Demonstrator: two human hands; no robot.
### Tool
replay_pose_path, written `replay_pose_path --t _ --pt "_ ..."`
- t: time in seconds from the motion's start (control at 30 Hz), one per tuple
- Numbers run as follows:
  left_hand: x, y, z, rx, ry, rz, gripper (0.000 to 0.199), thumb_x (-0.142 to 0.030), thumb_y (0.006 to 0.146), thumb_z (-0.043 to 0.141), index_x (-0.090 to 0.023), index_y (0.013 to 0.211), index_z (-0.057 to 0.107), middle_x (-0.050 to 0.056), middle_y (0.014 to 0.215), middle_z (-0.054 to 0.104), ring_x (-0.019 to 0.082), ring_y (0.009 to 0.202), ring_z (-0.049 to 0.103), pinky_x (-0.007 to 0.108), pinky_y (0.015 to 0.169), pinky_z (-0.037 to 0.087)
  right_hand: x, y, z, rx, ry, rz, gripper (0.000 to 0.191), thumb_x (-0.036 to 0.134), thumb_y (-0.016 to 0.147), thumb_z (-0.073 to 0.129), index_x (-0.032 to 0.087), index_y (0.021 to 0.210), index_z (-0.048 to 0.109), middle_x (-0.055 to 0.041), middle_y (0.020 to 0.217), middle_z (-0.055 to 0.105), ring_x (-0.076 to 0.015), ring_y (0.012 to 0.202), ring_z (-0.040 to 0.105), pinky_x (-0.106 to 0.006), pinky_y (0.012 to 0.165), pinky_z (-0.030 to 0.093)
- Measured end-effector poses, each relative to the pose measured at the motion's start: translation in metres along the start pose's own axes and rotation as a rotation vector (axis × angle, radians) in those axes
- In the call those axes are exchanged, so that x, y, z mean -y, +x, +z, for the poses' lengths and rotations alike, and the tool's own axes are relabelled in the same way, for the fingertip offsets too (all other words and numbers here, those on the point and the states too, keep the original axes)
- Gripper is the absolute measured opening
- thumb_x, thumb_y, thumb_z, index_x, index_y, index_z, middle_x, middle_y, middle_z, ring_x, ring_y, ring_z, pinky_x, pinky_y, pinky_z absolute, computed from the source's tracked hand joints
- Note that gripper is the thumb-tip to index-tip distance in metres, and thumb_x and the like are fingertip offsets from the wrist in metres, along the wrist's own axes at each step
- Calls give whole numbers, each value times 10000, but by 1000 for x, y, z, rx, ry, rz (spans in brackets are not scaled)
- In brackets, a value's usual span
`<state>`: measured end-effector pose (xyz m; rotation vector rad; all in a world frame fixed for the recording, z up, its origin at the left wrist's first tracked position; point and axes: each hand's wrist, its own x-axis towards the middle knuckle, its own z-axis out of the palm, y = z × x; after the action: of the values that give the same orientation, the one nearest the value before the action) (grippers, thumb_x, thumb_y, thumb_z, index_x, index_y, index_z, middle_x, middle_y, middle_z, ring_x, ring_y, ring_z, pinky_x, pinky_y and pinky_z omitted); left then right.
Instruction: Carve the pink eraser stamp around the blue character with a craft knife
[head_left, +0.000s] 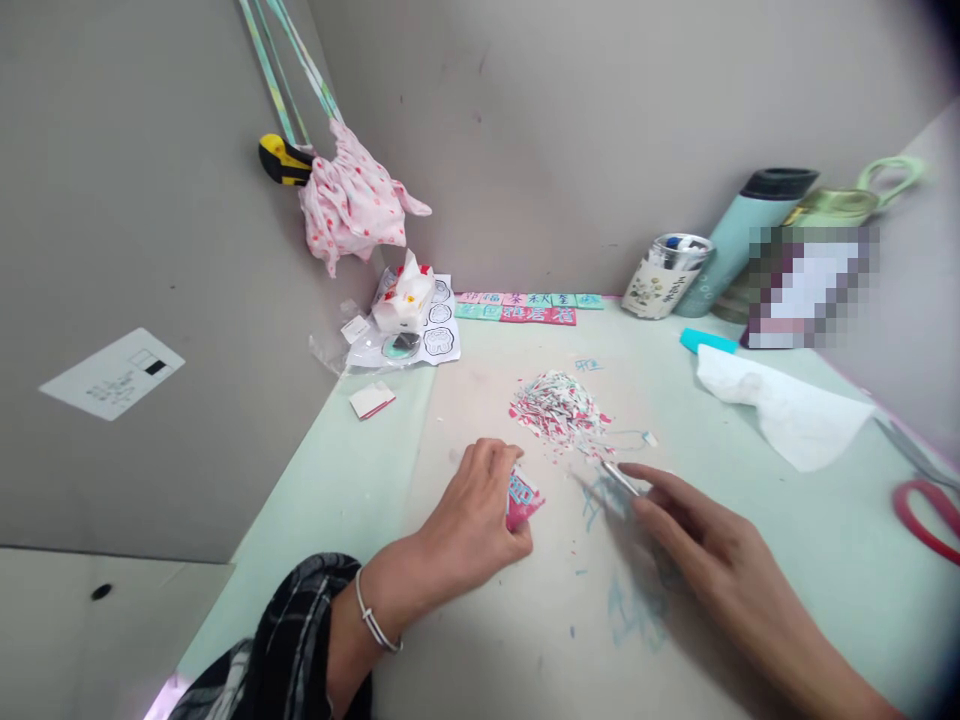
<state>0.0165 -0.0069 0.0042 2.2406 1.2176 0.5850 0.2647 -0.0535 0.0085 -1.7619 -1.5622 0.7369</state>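
Observation:
My left hand [480, 500] is closed on a small pink card [525, 503] with light-blue writing and a torn or cut edge; my fingers cover part of it. In my right hand [697, 550], a slim silver pen-like tool [619, 478] is pinched between thumb and fingers. Its tip points up and left, close to a pile of cut scraps [559, 408] in pink, white and pale green. Which kind of tool it is cannot be made out. Both hands rest low over the pale mat [517, 640], which bears blue marks.
Lettered paper strips [525, 314] lie along the back wall. Behind on the left are a tissue pack [403, 298] and printed sheet [441, 340]. At right stand a pen jar [664, 280] and teal bottle [742, 240], with a white tissue [787, 410] and red-handled scissors [926, 520] nearer.

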Motion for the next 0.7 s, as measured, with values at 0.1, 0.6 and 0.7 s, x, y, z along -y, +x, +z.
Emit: replay_pose_path --t 0.1,0.6,0.7 --pt "7 -4 -12 13 5 -10 744 -17 695 547 -168 1397 353 121 1298 432 269 1240 454 422 1088 423 17 -14 -2 220 343 329 541 658 803 638 211 1101 700 25 592 503 -137 554 470 -266 504 376" --pt "30 -37 -71 -254 -299 -288 761 -144 755 623 -281 1441 324 91 1342 402 234 1191 520 431 1020 488 44 63 18 520 952 335 308 408 960 577 207 1163 692 -105 1308 660 -204 1187 628 -342 1043 467" --pt "25 -49 -65 -178 -364 -265 755 -130 751 625 -293 1431 340 81 1320 411 232 1206 524 427 1051 475 36 34 -7 713 964 326 380 473 952 570 217 1205 691 -115 1146 729 -230 1056 693 -359 886 547"
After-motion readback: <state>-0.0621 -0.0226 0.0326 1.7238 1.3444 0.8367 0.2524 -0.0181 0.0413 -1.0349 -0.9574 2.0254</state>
